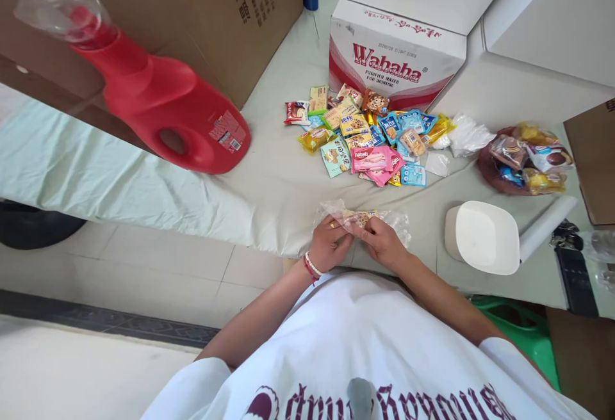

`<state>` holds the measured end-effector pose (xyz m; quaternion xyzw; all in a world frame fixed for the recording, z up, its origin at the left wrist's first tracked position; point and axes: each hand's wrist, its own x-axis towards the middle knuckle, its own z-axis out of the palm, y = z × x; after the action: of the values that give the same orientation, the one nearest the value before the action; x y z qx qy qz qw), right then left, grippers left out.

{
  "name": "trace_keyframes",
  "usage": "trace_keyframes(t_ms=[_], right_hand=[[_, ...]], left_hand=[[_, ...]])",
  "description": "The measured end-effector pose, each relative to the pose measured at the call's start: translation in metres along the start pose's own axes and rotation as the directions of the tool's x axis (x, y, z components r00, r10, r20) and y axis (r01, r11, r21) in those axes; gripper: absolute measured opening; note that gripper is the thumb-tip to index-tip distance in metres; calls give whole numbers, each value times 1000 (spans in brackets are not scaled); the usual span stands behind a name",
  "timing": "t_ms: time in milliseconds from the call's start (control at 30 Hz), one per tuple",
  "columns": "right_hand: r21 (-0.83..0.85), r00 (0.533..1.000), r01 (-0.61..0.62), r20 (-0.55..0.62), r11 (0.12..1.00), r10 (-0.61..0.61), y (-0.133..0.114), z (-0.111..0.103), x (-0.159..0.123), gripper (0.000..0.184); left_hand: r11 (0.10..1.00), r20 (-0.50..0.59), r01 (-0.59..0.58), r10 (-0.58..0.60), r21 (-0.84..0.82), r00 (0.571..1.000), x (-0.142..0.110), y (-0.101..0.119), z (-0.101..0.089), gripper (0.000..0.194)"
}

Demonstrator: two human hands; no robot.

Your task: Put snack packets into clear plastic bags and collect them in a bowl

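Observation:
At the near edge of the table a clear plastic bag point(398, 223) lies flat, with a small yellow snack packet point(359, 216) inside or under it; the layers are hard to tell apart. My left hand point(330, 245), with a beaded bracelet and a red cord at the wrist, grips the bag's left part. From the right, my right hand point(384, 244) is closed, its thumb and curled fingers pinching the bag beside the packet. Beyond both hands spreads a loose pile of wrapped snacks point(355, 124), among them pink wafer packets point(372, 159) and blue sachets point(413, 175).
A large red jug point(182, 113) stands at the left by a brown carton point(211, 23). A Wahaba-style water box, marked Wahaha point(398, 55), backs the pile. Rightward are crumpled plastic bags point(468, 135), a brown bowl point(490, 180) of snacks and a white container point(487, 237).

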<state>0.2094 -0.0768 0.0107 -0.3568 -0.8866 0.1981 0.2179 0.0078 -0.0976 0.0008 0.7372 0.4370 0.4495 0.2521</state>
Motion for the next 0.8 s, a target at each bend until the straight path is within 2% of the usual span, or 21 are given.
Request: trace_keyframes(t_ms=[67, 133, 167, 200, 233, 267, 333, 400, 467, 567, 600, 667, 733, 800], right_hand=[[26, 998, -37, 50, 999, 35, 0, -1, 1, 37], [54, 990, -74, 124, 996, 66, 0, -2, 2, 34], [62, 984, -96, 159, 993, 85, 0, -2, 2, 33], [65, 977, -120, 186, 991, 106, -1, -3, 3, 32], [63, 971, -143, 203, 988, 128, -1, -3, 3, 31], [51, 967, -157, 212, 986, 143, -2, -3, 3, 31], [27, 967, -144, 214, 989, 135, -4, -2, 4, 32], [11, 975, -92, 205, 996, 88, -5, -1, 4, 36], [-1, 983, -36, 182, 999, 36, -5, 0, 3, 40], [-41, 989, 16, 144, 999, -10, -5, 2, 2, 43], [-61, 990, 23, 137, 998, -14, -5, 3, 1, 43], [-103, 991, 38, 131, 994, -24, -5, 3, 1, 43], [-135, 990, 56, 137, 989, -38, -5, 3, 1, 43], [-155, 987, 74, 152, 985, -50, -4, 3, 2, 44]], left_hand=[[993, -13, 113, -113, -23, 993, 0, 0, -7, 23], [953, -139, 288, -274, 93, 952, 1, -4, -15, 15], [905, -239, 391, -347, 169, 907, 3, -8, -19, 14], [841, -332, 490, -406, 229, 852, 6, -12, -24, 21], [778, -395, 571, -454, 262, 799, 9, -16, -28, 30], [730, -412, 628, -502, 269, 760, 13, -20, -33, 33], [692, -326, 679, -601, 243, 729, 20, -23, -41, 28], [684, -200, 689, -660, 239, 724, 26, -19, -47, 33], [679, -117, 667, -668, 306, 735, 30, -10, -49, 32], [718, -14, 605, -640, 344, 768, 34, 4, -49, 17], [737, 23, 613, -645, 283, 764, 34, 8, -50, 16], [725, 131, 688, -686, 42, 715, 32, 15, -54, 14], [612, 250, 756, -714, -232, 654, 28, 18, -60, 13], [511, 279, 744, -709, -431, 648, 22, 17, -69, 14]])
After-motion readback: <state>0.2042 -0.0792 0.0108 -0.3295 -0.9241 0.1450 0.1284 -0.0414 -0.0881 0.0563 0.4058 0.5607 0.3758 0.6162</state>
